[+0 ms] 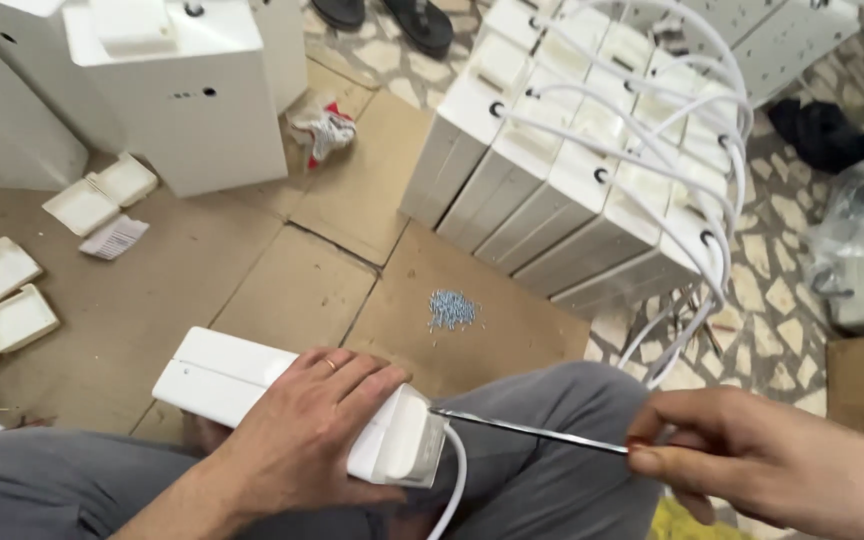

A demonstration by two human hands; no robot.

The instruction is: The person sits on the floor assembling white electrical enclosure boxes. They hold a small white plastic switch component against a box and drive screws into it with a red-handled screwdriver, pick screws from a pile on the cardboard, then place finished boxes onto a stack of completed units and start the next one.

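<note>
My left hand (pixel 302 425) lies flat, fingers spread, pressing the white plastic housing (pixel 252 385) onto my lap at lower centre. My right hand (pixel 767 462), lower right, pinches a long screwdriver (pixel 527 430) whose tip meets the housing's end cap (pixel 414 448), beside its white cable (pixel 452 490). I judge the tip could slip off and nick the cable. Small screws (pixel 451 309) lie piled mid-frame; cabled white units (pixel 592 170) stand stacked upper right.
</note>
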